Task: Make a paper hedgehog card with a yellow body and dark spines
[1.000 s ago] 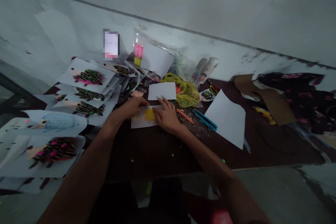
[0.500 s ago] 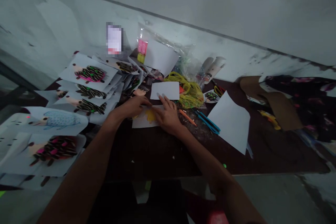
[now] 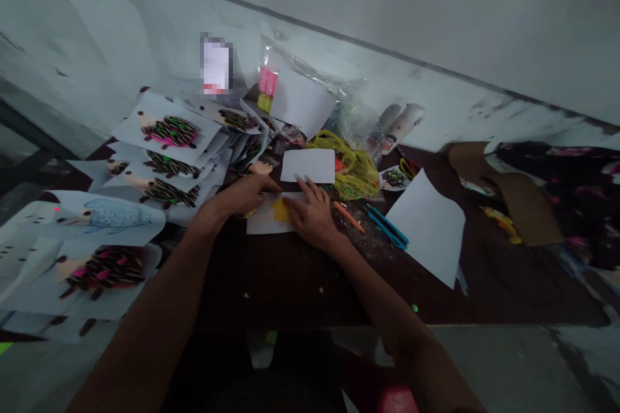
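A white sheet of paper with a yellow cut-out shape on it lies on the dark table before me. My right hand rests across the right part of this sheet, fingers spread, its thumb side by the yellow shape. From the left, my left hand reaches over the sheet's upper left, fingers stretched toward the right hand. A bit of yellow shows below its fingers; their tips are partly hard to see. Just above touches a blank white card, with my right fingertips at its lower edge.
Stacked hedgehog pictures cover the left side. A yellow net bag sits behind my right hand, with an orange craft knife, blue scissors and a large white sheet to its right. Cardboard lies farther right.
The whole view has shifted slightly. Both hands stay over the sheet with the yellow shape, with hardly any visible movement.
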A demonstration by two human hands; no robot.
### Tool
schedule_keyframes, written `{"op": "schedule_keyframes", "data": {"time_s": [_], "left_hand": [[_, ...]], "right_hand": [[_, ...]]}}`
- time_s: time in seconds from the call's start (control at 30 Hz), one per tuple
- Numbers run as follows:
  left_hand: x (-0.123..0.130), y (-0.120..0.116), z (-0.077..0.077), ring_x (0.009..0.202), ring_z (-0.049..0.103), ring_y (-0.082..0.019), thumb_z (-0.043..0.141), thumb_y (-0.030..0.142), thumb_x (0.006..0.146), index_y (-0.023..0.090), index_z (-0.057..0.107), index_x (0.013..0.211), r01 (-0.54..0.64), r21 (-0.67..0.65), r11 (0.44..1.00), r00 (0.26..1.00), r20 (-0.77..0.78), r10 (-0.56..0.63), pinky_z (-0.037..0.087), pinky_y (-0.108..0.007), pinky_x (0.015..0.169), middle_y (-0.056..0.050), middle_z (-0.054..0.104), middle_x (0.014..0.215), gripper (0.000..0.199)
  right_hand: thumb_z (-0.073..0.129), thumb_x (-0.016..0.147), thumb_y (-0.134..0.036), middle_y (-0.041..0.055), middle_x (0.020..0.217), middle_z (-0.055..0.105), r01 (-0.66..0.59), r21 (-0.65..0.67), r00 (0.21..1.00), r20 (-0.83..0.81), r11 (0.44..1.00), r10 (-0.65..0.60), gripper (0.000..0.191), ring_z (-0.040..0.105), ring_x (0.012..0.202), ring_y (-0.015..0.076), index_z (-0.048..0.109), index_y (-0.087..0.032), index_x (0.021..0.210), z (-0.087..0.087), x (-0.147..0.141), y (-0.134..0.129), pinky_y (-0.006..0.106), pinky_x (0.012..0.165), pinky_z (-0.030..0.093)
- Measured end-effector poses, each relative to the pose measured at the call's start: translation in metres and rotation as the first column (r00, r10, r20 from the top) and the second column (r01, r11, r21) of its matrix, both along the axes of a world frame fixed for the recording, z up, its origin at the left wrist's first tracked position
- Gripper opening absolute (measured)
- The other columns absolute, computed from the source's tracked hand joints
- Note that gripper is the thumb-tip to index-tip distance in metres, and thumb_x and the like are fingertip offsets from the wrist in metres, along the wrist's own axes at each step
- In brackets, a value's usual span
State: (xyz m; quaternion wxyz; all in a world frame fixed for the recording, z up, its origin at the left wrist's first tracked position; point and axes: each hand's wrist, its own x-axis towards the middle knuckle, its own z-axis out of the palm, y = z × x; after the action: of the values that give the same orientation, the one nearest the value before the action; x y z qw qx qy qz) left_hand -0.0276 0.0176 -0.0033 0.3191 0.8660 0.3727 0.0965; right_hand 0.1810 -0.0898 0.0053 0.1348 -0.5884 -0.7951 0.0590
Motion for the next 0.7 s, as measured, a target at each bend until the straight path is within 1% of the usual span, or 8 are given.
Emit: {"op": "schedule_keyframes", "data": {"time_s": [0.07,0.2,0.33,0.4,0.47,0.53,0.6,0.7], "left_hand": [[0.000,-0.001,0.002,0.126,0.064,-0.025,0.047,0.005,0.063,0.018,0.075,0.120,-0.011,-0.017,1.000,1.000,0.003,0.011,0.044,-0.035,0.113,-0.007,0.073,0.130,0.065],[-0.001,-0.004,0.010,0.126,0.063,-0.025,0.047,0.005,0.063,0.020,0.076,0.119,-0.018,-0.050,0.999,1.000,0.006,0.019,0.045,-0.034,0.113,-0.004,0.073,0.129,0.065],[-0.002,-0.005,0.014,0.125,0.064,-0.023,0.048,0.005,0.064,0.021,0.076,0.118,-0.007,-0.058,0.998,1.000,0.013,0.008,0.046,-0.032,0.111,-0.002,0.074,0.129,0.064],[-0.003,-0.004,0.015,0.124,0.065,-0.024,0.048,0.004,0.064,0.020,0.076,0.119,-0.008,-0.062,0.998,1.000,0.016,0.009,0.047,-0.032,0.111,-0.003,0.073,0.129,0.063],[-0.003,-0.004,0.016,0.124,0.065,-0.024,0.048,0.004,0.065,0.020,0.075,0.121,-0.007,-0.059,0.998,1.000,0.006,0.007,0.047,-0.033,0.111,-0.004,0.073,0.131,0.064],[-0.002,-0.005,0.017,0.124,0.065,-0.023,0.047,0.004,0.066,0.019,0.074,0.122,0.002,-0.045,0.999,1.000,-0.018,-0.003,0.047,-0.033,0.111,-0.003,0.072,0.132,0.064],[-0.002,-0.005,0.019,0.124,0.064,-0.022,0.047,0.005,0.067,0.019,0.074,0.124,0.011,-0.027,1.000,0.999,-0.046,-0.013,0.047,-0.031,0.110,-0.002,0.072,0.132,0.064],[-0.002,-0.006,0.021,0.123,0.065,-0.022,0.047,0.005,0.068,0.018,0.073,0.124,0.014,-0.019,1.000,0.997,-0.069,-0.015,0.047,-0.031,0.110,-0.003,0.072,0.131,0.063]], "right_hand": [[0.056,0.099,-0.029,0.0067,0.166,0.036,0.008,-0.003,1.000,0.001,1.000,-0.008,0.034,0.025,0.155,0.0324,0.070,-0.031,0.130,0.003,0.002,-0.001,0.058,0.120,0.025],[0.054,0.099,-0.027,0.0074,0.167,0.033,0.072,-0.007,0.997,0.008,0.997,-0.072,0.035,0.023,0.156,0.0327,0.070,-0.030,0.130,0.009,0.008,-0.005,0.057,0.122,0.024],[0.054,0.100,-0.027,0.0105,0.167,0.033,0.061,-0.040,0.998,0.030,0.997,-0.060,0.034,0.023,0.156,0.0341,0.071,-0.027,0.128,0.011,0.008,-0.009,0.058,0.122,0.023],[0.054,0.099,-0.027,0.0106,0.167,0.033,0.041,-0.026,0.999,0.029,0.999,-0.041,0.033,0.024,0.156,0.0338,0.071,-0.027,0.129,0.009,0.006,-0.011,0.058,0.122,0.023],[0.055,0.099,-0.027,0.0093,0.166,0.034,0.010,0.022,1.000,0.018,1.000,-0.011,0.032,0.024,0.156,0.0326,0.070,-0.028,0.128,0.007,0.005,-0.013,0.058,0.121,0.024],[0.055,0.099,-0.027,0.0086,0.165,0.037,-0.053,0.087,0.999,0.002,0.995,0.053,0.030,0.024,0.156,0.0316,0.071,-0.029,0.124,0.004,0.006,-0.016,0.058,0.121,0.025],[0.056,0.098,-0.028,0.0101,0.163,0.040,-0.131,0.134,0.991,-0.007,0.982,0.133,0.027,0.025,0.156,0.0324,0.073,-0.028,0.119,0.003,0.006,-0.019,0.059,0.120,0.026],[0.058,0.098,-0.029,0.0129,0.162,0.041,-0.199,0.164,0.979,0.002,0.966,0.202,0.026,0.026,0.155,0.0348,0.074,-0.027,0.118,0.002,0.004,-0.022,0.060,0.120,0.025]]}}
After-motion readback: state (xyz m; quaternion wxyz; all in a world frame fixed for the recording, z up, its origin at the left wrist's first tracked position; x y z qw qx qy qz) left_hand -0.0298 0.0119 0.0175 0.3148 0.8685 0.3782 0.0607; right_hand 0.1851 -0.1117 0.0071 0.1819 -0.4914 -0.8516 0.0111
